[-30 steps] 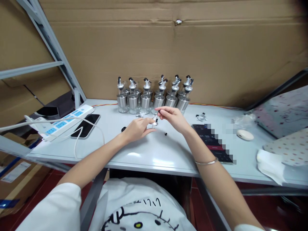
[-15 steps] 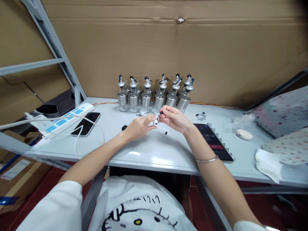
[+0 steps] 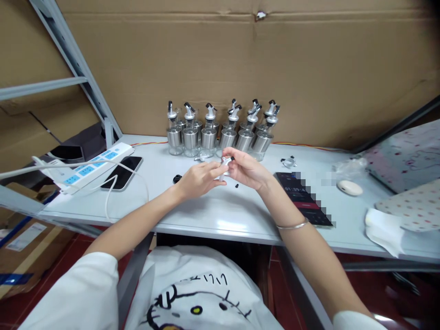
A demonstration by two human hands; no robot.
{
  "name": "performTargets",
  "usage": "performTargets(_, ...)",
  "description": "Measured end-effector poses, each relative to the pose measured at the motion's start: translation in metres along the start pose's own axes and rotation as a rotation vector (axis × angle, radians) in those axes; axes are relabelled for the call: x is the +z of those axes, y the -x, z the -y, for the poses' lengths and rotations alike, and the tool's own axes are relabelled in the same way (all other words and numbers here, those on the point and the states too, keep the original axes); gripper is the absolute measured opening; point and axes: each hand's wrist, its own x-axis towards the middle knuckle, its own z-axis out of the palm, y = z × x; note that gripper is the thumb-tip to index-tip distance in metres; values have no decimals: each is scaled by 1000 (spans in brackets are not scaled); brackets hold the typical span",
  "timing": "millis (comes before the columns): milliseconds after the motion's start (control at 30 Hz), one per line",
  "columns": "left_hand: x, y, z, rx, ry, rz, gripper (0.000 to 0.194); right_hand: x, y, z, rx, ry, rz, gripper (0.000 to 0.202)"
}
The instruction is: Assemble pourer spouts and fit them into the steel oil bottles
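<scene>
Between my two hands is a silver-grey pourer spout [image 3: 226,162] with a small black tip, raised over the table. My left hand [image 3: 201,179] pinches its lower part from the left, while the fingers of my right hand [image 3: 245,168] close on it from the right, close to the black tip. A tiny black part [image 3: 237,186] lies on the table just below my right hand. Close to my left wrist rests a black stopper-like piece [image 3: 177,178]. Behind my hands lies another loose silver spout part [image 3: 202,158].
Several glass bottles with steel sleeves [image 3: 209,135] and pourer tops stand in rows at the back. Right of them lies a loose spout part [image 3: 289,162]. A tablet [image 3: 302,201], white oval case [image 3: 349,187], phone [image 3: 123,173] and power strip [image 3: 98,167] flank my arms.
The spout has turned so its slanted body and black tip face up and right. My right fingers have shifted from the black tip to around the body. The view has tilted slightly.
</scene>
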Motion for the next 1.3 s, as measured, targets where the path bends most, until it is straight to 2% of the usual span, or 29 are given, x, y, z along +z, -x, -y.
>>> performTargets(167,-3,-2,-1,44,-19,-35,26,2,1,-5,18,-40,67,48)
performTargets(367,-1,-2,-7,74,16,-97,35,2,0,-7,-20,-74,114,46)
performTargets(500,0,-3,-5,41,72,-91,36,0,-2,-9,-42,-122,121,41)
performTargets(600,-10,-3,6,-8,126,-93,48,-4,-4,-9,-58,-177,107,34)
performTargets(667,-24,-3,18,-112,174,-103,54,-8,-4,-6,-68,-212,92,30)
performTargets(733,-41,-3,30,-467,268,-9,40,-12,-5,-4,-69,-239,74,29)
performTargets(767,-49,-2,36,-647,249,103,37,-13,-5,-3,-64,-249,65,29)
performTargets(800,-56,-2,41,-772,220,241,33,-14,-5,-3,-56,-257,59,30)
performTargets(867,-65,1,47,-852,206,400,28,-13,-5,-4,-34,-263,58,31)
performTargets(1000,-63,11,48,-819,299,659,26,-11,-5,-8,15,-228,102,28)
performTargets(1100,-52,16,46,-743,352,779,23,-10,-3,-10,31,-195,147,33)
performTargets(1200,-41,18,43,-647,343,764,17,-10,-3,-10,38,-157,198,40)
performTargets(1300,-32,16,37,-543,313,641,17,-12,-2,-8,16,-122,225,42)
